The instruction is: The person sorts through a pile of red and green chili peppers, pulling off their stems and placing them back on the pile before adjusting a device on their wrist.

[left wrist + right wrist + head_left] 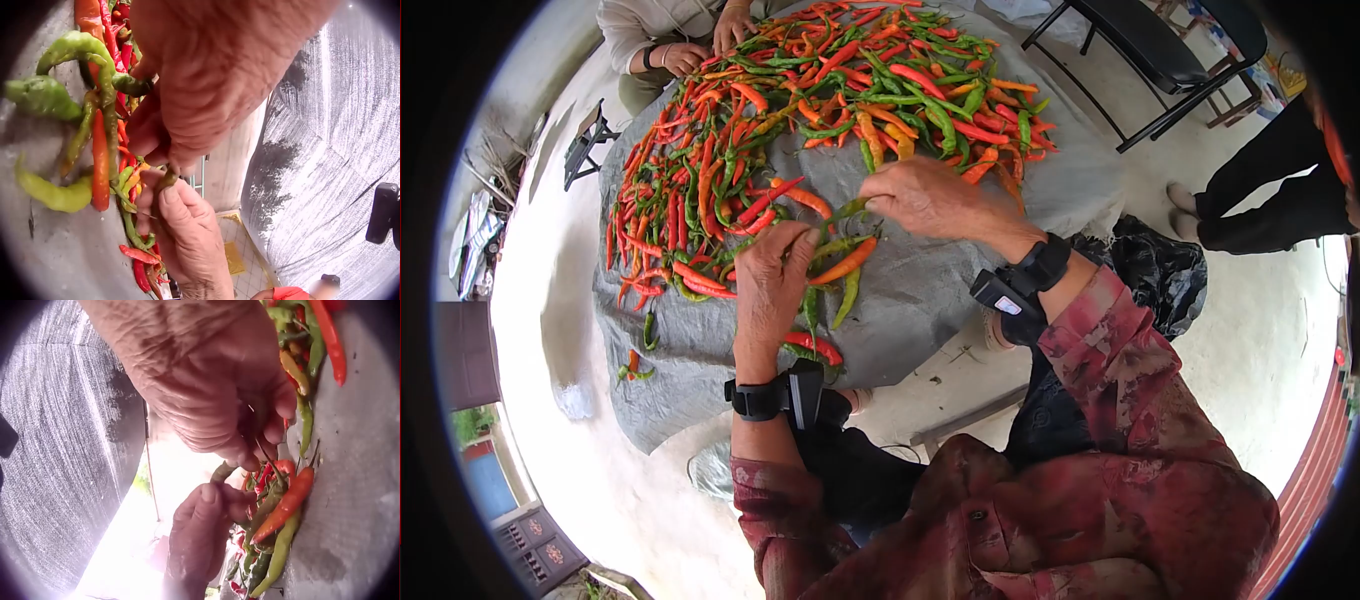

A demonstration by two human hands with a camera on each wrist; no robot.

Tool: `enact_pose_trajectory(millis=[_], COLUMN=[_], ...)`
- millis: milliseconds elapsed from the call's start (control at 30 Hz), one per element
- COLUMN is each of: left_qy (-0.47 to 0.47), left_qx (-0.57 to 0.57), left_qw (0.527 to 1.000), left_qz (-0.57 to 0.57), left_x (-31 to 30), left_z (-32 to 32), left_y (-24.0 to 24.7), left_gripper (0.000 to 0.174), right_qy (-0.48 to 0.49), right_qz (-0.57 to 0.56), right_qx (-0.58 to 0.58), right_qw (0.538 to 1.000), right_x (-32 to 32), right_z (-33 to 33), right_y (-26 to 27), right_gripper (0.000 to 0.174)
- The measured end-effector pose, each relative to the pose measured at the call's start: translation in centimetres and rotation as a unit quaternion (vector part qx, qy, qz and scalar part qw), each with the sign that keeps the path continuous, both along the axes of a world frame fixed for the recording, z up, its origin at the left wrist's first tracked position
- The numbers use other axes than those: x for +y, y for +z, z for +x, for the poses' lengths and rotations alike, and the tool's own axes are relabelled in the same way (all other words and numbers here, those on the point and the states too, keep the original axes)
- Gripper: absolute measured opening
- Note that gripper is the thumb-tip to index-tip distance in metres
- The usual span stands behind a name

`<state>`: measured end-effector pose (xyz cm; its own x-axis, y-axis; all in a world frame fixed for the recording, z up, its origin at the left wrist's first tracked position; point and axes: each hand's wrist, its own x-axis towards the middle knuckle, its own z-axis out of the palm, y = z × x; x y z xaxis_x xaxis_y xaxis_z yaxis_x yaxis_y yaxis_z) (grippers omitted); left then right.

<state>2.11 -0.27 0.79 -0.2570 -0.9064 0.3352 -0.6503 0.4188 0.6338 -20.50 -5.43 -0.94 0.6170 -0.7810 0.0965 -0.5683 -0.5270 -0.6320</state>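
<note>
**Green pepper [847, 210] held above a grey sheet [920, 310]**

Left of the grey sheet, a small folding stool [586, 145] stands on the floor. At the sheet's far left edge, another person [655, 45] in a light top has both hands at the peppers. On the sheet's near left part lie a few loose peppers [635, 368], apart from the rest. The main heap [710, 170], red, orange and green, covers the sheet's left and far parts.

Over the sheet's middle, the left hand [775, 275] has its thumb and fingers clamped on the green pepper, which spans the short gap to the other hand. Below that gap, an orange pepper [845, 262] and a pale green pepper [849, 297] lie on the sheet; a red pepper [815, 348] lies nearer its front edge, beside the left wrist. The right hand [940, 200], also over the sheet, pinches the same green pepper; the left wrist view shows its thumb pressed against it.

Just off the sheet's right side is a black plastic bag [1168, 275]. Beyond its far right edge stands a black chair [1150, 50]; well right of it, black trousers [1265, 168] belong to a standing person.
</note>
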Motion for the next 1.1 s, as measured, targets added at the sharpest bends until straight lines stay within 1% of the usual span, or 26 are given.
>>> enact_pose_trajectory(millis=[33,67,133,167,200,233,300,333,367,400,433,500,533,567,633,667,733,767,800,833,867,900,933,967,1033,1100], left_qy=[0.042,0.087,0.096,0.104,0.096,0.098,0.064,0.063,0.066,0.07,0.073,0.082,0.092,0.097,0.116,0.118,0.15,0.154,0.161,0.166,0.168,0.138,0.105,0.105,0.025,0.016], left_qx=[0.035,0.055,0.058,0.063,0.038,0.038,-0.027,-0.053,-0.054,-0.088,-0.122,-0.144,-0.165,-0.164,-0.225,-0.224,-0.213,-0.209,-0.178,-0.148,-0.147,-0.034,0.08,0.08,0.056,0.035], left_qw=[0.997,0.992,0.993,0.992,0.995,0.994,0.997,0.996,0.996,0.993,0.989,0.985,0.98,0.98,0.965,0.965,0.962,0.962,0.964,0.965,0.965,0.987,0.991,0.991,0.998,0.999], left_qz=[0.051,0.072,0.044,0.017,0.014,0.015,-0.019,-0.034,-0.033,-0.043,-0.053,-0.053,-0.053,-0.053,-0.064,-0.064,-0.083,-0.085,-0.11,-0.134,-0.136,-0.074,-0.011,-0.012,-0.007,0.007], left_x=[0.1,0.2,0.0,-0.1,0.2,0.3,0.4,0.4,0.3,0.3,0.3,0.4,0.5,0.6,0.8,0.8,0.7,0.7,0.7,0.7,0.8,1.1,1.3,1.4,1.7,1.7], left_z=[0.2,0.5,1.1,1.4,1.3,1.2,1.4,1.6,1.8,1.9,2.0,2.2,2.3,2.4,2.5,2.6,2.7,2.6,2.5,2.2,1.6,0.7,-0.1,-0.8,-1.7,-2.0], left_y=[0.3,0.9,0.6,0.5,0.8,0.6,-0.1,-0.5,-0.7,-0.9,-1.0,-0.9,-0.9,-1.0,-1.0,-0.9,-0.5,-0.3,-0.1,0.1,0.4,0.6,0.7,0.6,0.2,0.0], left_gripper=[0.016,0.015,0.014,0.014,0.013,0.013,0.012,0.011,0.011,0.011,0.011,0.012,0.013,0.013,0.016,0.016,0.017,0.017,0.016,0.017,0.017,0.018,0.019,0.019,0.022,0.022], right_qy=[-0.045,-0.043,-0.165,-0.164,-0.232,-0.293,-0.273,-0.185,-0.094,-0.03,-0.03,0.034,0.034,0.038,0.039,0.041,-0.009,-0.005,-0.04,-0.076,-0.054,-0.052,-0.055,-0.058,-0.043,-0.031], right_qz=[-0.041,-0.04,-0.121,-0.121,-0.267,-0.404,-0.41,-0.313,-0.209,-0.128,-0.127,-0.17,-0.164,-0.165,-0.137,-0.138,-0.075,-0.078,0.083,0.241,0.312,0.311,0.325,0.339,0.336,0.333], right_qx=[0.013,0.011,-0.153,-0.153,-0.12,-0.083,-0.081,-0.086,-0.089,-0.096,-0.097,0.044,0.079,0.079,0.067,0.067,-0.06,-0.057,-0.171,-0.278,-0.368,-0.368,-0.395,-0.422,-0.433,-0.446], right_qw=[0.998,0.998,0.967,0.967,0.928,0.863,0.867,0.928,0.969,0.987,0.987,0.984,0.983,0.982,0.988,0.987,0.995,0.995,0.981,0.927,0.874,0.875,0.858,0.839,0.835,0.83], right_x=[-0.4,-0.7,-1.1,-1.2,-1.2,-1.0,-0.4,0.4,1.0,1.5,2.0,2.6,2.5,2.4,2.0,1.6,0.8,0.5,0.2,-0.1,-0.5,-0.5,-0.2,0.1,0.5,0.7], right_z=[-0.2,-0.3,-0.1,0.0,0.4,0.8,1.7,2.3,3.0,3.9,4.6,5.6,5.9,6.0,5.9,5.7,4.8,4.3,3.9,3.4,3.0,3.2,3.4,3.6,4.1,4.3], right_y=[-0.4,-0.8,-0.3,0.0,0.7,1.3,1.4,1.1,0.7,0.2,-0.4,-0.9,-0.9,-0.9,-0.6,-0.5,0.2,0.6,1.1,1.4,0.4,0.4,0.4,0.4,0.8,0.9], right_gripper=[0.021,0.021,0.02,0.02,0.02,0.021,0.024,0.023,0.021,0.015,0.015,0.014,0.014,0.014,0.016,0.016,0.016,0.016,0.016,0.015,0.017,0.017,0.017,0.018,0.02,0.023])
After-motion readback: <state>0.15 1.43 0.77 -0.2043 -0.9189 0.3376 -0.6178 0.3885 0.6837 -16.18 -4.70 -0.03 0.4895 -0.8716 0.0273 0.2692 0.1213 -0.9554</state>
